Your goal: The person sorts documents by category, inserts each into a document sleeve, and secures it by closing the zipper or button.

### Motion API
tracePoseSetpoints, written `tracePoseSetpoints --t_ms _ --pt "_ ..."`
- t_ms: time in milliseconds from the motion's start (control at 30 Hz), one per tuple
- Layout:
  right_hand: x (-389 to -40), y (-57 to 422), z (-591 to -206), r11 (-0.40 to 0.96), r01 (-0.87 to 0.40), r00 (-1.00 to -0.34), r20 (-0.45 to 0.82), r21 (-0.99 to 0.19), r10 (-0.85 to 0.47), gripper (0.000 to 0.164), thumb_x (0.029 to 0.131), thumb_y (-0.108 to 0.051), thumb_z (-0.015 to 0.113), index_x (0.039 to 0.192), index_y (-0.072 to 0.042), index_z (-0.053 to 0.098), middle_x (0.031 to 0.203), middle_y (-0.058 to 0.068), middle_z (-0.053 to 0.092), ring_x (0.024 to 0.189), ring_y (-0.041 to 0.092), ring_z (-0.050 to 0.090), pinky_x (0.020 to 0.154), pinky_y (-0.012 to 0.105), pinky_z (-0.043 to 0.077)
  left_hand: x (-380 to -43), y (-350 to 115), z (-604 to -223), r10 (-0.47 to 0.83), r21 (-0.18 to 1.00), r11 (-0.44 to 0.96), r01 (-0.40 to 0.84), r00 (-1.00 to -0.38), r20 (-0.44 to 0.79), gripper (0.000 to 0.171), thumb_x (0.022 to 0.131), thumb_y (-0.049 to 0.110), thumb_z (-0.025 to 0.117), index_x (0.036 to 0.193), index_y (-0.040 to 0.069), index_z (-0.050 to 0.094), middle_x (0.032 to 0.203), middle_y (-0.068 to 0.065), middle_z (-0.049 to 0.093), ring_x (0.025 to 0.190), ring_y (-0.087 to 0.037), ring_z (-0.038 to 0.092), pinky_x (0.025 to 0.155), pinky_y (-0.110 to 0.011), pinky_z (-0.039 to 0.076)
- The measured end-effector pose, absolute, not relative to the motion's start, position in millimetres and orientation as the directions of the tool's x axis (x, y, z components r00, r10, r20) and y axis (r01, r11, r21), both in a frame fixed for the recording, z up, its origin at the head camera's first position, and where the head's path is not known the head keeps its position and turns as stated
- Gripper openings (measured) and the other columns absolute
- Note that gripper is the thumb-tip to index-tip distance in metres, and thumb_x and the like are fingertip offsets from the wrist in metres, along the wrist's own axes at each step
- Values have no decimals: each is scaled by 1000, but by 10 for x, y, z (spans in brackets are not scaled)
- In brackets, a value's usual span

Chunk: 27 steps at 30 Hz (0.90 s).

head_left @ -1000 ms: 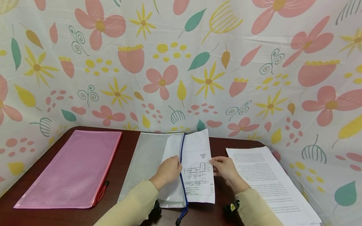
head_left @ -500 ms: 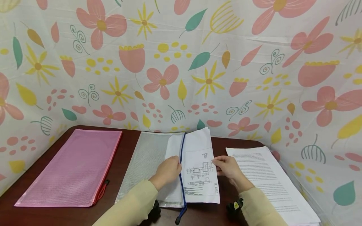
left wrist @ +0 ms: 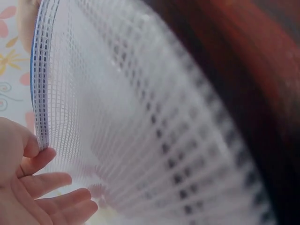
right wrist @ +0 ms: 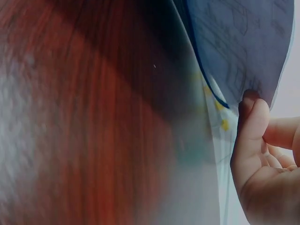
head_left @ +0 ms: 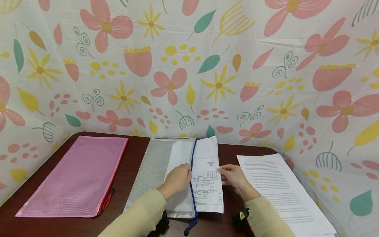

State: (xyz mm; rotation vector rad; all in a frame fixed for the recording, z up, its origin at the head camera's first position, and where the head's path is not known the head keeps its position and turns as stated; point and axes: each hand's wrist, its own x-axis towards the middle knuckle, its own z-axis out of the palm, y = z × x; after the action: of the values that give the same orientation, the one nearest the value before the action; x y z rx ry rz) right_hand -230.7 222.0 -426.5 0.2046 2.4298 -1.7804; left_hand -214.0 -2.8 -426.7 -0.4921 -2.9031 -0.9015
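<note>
A clear mesh zipper pouch [head_left: 152, 164] with a blue zipper edge lies in the middle of the head view. My left hand [head_left: 176, 179] pinches its blue-edged opening between thumb and forefinger; the left wrist view shows the other fingers of that hand [left wrist: 47, 187] spread below the mesh. A white sheet [head_left: 205, 151] printed with line drawings sits partly inside the pouch, its right part sticking out past the zipper. The sheet's right edge is pinched by my right hand [head_left: 235, 179]. In the right wrist view, thumb and finger of this hand [right wrist: 262, 154] grip the paper's edge.
On the left lies a pink mesh pouch [head_left: 77, 174] with a red zipper and pull cord. A stack of printed paper [head_left: 275, 184] rests at the right. The dark brown table [head_left: 139, 144] meets a flower-patterned cloth [head_left: 189, 65] at its back edge.
Drawn slightly right at half a second ago, the sheet and my right hand have since moved back left, so less paper shows outside the pouch. My left hand keeps its pinch.
</note>
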Motion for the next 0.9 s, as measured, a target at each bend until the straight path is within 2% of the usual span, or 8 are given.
tracePoseSetpoints --t_ms 233,533,900 --pt "-2323 2108 -4314 279 193 -981 -186 -941 49 26 90 -11 60 108 8 63 80 8 69 66 14 66 55 27 54 -2109 35 -4243 319 576 736 354 -933 165 21 94 14 48 74 12 48 63 3 43 53 -9 39 46 -22 32" --pt "-2360 2004 -4352 237 224 -974 -213 -945 71 29 91 -17 61 111 4 62 89 10 69 69 14 66 56 28 54 -2119 75 -4194 278 619 711 335 -942 190 20 94 14 47 75 12 47 65 2 44 54 -10 40 48 -23 34" --pt "-2405 1881 -4398 223 237 -971 -222 -946 91 28 89 -17 63 110 2 64 98 12 65 74 13 64 58 30 55 -2154 119 -4225 292 684 641 350 -934 204 15 95 14 47 82 10 53 65 3 47 55 -8 43 49 -21 37"
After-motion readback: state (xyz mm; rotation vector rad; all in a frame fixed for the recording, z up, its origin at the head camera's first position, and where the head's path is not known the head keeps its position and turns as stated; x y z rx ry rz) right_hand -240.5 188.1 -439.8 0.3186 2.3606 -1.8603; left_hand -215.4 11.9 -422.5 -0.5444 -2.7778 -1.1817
